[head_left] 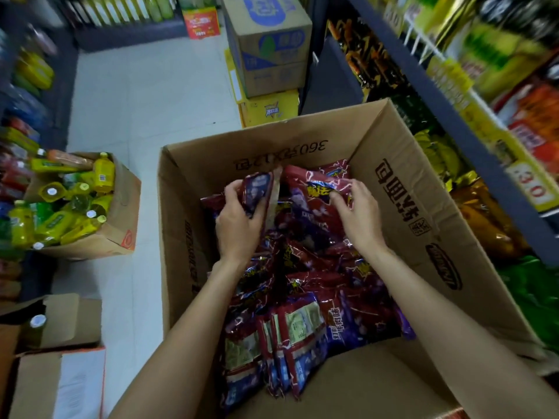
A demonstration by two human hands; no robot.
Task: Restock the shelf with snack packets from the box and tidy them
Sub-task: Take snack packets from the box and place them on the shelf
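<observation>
Head view: each hand (239,220) (358,211) grips packets (305,189) (bottle carton (90,207) left).

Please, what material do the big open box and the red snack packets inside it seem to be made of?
The big box looks like brown corrugated cardboard with a matte finish: creased flaps, printed black lettering. The snack packets look like thin plastic or foil film, glossy: they crinkle and throw bright highlights. The left hand and the right hand each grip one, and the film wrinkles under the fingers.
</observation>
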